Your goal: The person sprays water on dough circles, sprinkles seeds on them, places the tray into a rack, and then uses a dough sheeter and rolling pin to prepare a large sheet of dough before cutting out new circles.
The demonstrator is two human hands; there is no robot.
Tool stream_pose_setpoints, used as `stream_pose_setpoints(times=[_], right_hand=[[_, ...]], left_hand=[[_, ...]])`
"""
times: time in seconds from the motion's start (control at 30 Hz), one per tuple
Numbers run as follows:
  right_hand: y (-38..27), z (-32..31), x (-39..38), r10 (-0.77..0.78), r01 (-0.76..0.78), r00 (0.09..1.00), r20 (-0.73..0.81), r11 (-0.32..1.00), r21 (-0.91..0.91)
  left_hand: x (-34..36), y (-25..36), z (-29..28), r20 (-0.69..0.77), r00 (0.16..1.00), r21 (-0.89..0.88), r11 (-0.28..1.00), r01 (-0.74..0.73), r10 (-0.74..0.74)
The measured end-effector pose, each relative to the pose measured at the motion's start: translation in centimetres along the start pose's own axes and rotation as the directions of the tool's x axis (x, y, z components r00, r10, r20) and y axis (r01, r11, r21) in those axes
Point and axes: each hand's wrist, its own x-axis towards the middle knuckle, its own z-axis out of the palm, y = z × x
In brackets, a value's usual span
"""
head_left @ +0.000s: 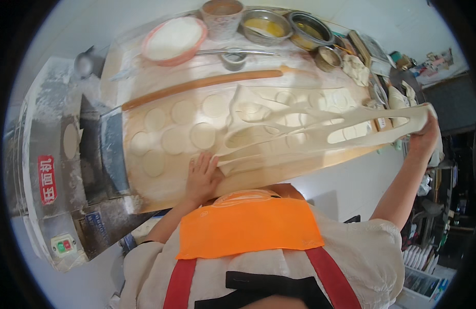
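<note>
A pale sheet of dough point(299, 126) with large cut-out holes stretches across the wooden board and is pulled out past its right end. My right hand point(426, 135) grips the sheet's far right end, raised off the board with fingers closed around it. My left hand point(202, 175) lies palm down by the sheet's left edge, fingers extended and slightly apart. Several round dough discs, such as one dough disc point(203, 135) just beyond my left fingers, lie flat on the board's left half. More rounds show through the holes of the sheet.
A long rolling pin point(202, 88) lies behind the discs. Along the back stand a pink bowl of flour point(175, 40), a tall tub point(221, 23), a metal bowl with yellow liquid point(266, 27) and a dark-filled pot point(311, 31). A floury dough-pressing machine point(57, 139) adjoins the board's left end.
</note>
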Motion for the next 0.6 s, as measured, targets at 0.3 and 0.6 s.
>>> stream_pose_setpoints(times=[0.3, 0.6], right_hand=[[12.8, -11.1, 11.4, 0.114, -0.142, 0.964, -0.241, 0.984, -0.104], [9.2, -28.3, 20.7, 0.054, -0.055, 0.846, -0.53, 0.998, 0.013]], left_hand=[[-0.4, 2.1, 2.2, 0.053, 0.997, 0.239, 0.97, 0.037, -0.051], [-0.5, 4.5, 1.6, 0.062, 0.98, 0.311, 0.937, 0.16, -0.188]])
